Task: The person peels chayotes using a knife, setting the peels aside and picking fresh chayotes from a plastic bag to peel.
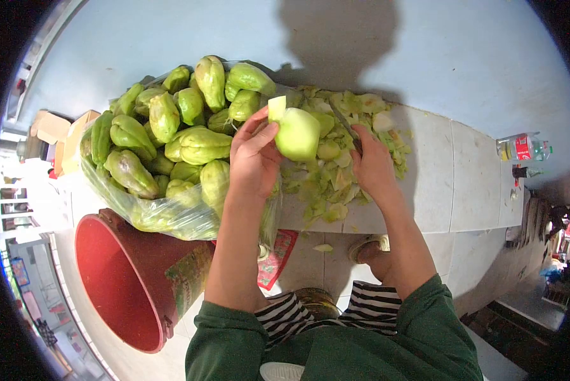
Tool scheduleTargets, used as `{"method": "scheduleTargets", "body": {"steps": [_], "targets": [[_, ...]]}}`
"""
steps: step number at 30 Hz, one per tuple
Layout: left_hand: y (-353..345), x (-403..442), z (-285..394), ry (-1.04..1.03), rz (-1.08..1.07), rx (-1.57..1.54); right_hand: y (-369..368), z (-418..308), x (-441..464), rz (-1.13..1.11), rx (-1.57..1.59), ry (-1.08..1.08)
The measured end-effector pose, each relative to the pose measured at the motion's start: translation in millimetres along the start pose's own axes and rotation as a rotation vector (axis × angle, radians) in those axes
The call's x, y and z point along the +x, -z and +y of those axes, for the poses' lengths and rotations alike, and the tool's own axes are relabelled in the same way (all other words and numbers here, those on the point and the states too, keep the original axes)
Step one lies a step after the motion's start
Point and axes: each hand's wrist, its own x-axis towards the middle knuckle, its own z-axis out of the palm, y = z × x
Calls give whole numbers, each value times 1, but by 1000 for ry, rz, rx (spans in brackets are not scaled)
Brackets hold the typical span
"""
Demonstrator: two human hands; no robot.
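Pale green and smooth, a chayote (299, 134) sits gripped in the left hand (254, 149) above the tiled worktop (434, 171); the right hand (375, 162) is wrapped round the handle of a knife (343, 119), its blade apart from the fruit. Good handling would likely mean a firm grip, fingertips clear of the blade's path, and shallow strokes over the scattered peelings (339, 190). Leftward, a bulging plastic bag (152, 219) tightens the room; rightward, bare tile runs toward a bottle (524, 147), while some peelings lie near the front edge.
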Motion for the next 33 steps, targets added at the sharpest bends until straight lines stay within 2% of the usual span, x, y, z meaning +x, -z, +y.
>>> {"method": "scheduleTargets", "body": {"steps": [2, 5, 14, 18, 20, 22, 28, 32, 33], "targets": [[3, 2, 1, 96, -29, -89, 0, 0, -1, -12, -27, -4], [4, 1, 5, 102, -34, -147, -3, 4, -1, 8, -32, 36], [11, 4, 4, 138, -5, -136, -7, 8, 1, -60, -112, -24], [13, 5, 5, 133, 8, -118, -14, 17, 4, -86, -274, -3], [17, 5, 6, 183, -125, -208, -15, 19, 5, -103, -306, 6], [11, 3, 8, 212, -150, -257, -13, 16, 5, -197, -328, -64], [5, -1, 13, 243, -218, -351, -23, 29, 1, -181, -345, 41], [10, -1, 12, 248, -311, -446, -21, 26, 2, -207, -335, 50], [8, -2, 13, 248, -311, -446, -21, 24, 3, -261, -342, -9]]}}
